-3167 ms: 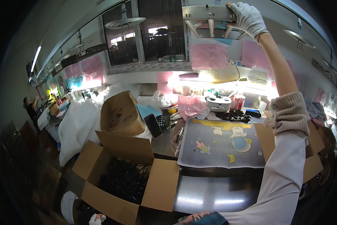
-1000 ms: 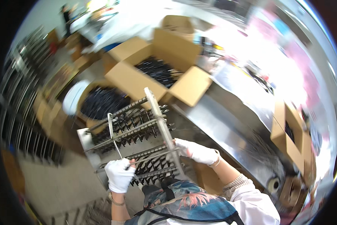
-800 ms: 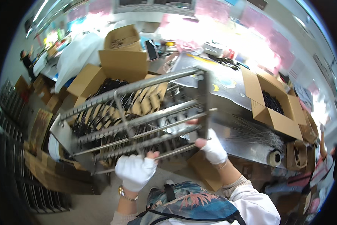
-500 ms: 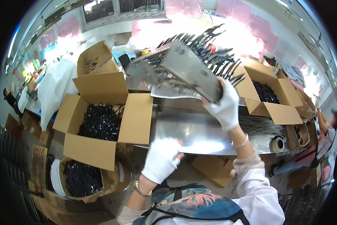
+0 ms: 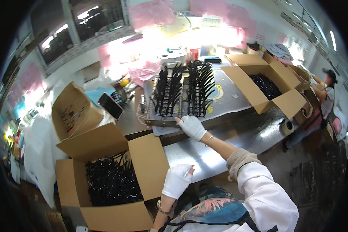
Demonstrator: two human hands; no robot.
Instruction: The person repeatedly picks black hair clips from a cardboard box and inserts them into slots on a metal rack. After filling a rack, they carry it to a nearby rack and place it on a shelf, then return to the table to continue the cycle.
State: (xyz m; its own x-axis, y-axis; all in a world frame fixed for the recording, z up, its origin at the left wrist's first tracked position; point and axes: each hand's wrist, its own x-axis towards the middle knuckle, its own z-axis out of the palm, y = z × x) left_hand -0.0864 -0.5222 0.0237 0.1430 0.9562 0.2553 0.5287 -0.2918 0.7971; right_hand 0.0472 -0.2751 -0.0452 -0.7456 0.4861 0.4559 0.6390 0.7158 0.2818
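Note:
My right hand (image 5: pixel 192 128), in a white fingerless glove, is at the near end of a metal rack (image 5: pixel 160 123), its fingers closed over the rack's flat front bar. Two rows of curved black strips stand on the rack, a left row (image 5: pixel 169 91) and a right row (image 5: pixel 199 89); what they are I cannot make out. My left hand (image 5: pixel 177 180), gloved the same way, hovers with fingers curled beside the flap of an open cardboard box (image 5: pixel 149 162). Nothing shows in it. Many loose black glossy pieces (image 5: pixel 112 179) lie inside that box.
Another open carton (image 5: pixel 255 98) with black pieces stands at right, near a roll of tape (image 5: pixel 286 127). A phone (image 5: pixel 111 106) and a smaller box (image 5: pixel 74 114) are at left. The metal table edge (image 5: pixel 205 174) runs before me. A person (image 5: pixel 327 92) stands at far right.
The rack, held up and tilted in my right hand before, now lies on the table. My right hand has come down and left with it. The view has turned, and my left hand stays curled.

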